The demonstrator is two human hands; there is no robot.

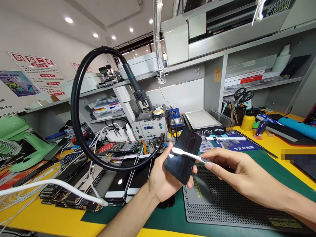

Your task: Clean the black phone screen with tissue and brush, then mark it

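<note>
A dark smartphone [184, 164] lies tilted in my left hand [164, 179], its glossy black face turned up and my fingers wrapped round its edges. Between the thumb and fingers of my right hand [229, 168] is a slim tool with a white head and shaft [187, 154] and a dark handle. The tool's white head is over the phone's left edge, close to my left thumb; whether it touches the glass I cannot tell. Below my right hand is a grey perforated mat [222, 214] on a green mat [172, 220].
Several phones [120, 179] and phone parts [74, 184] lie to the left. A thick black hose [76, 98] loops above them from a soldering station [149, 128]. White cables [61, 186] cross the front left. A yellow bottle [247, 121] and scissors [243, 95] stand at the back right.
</note>
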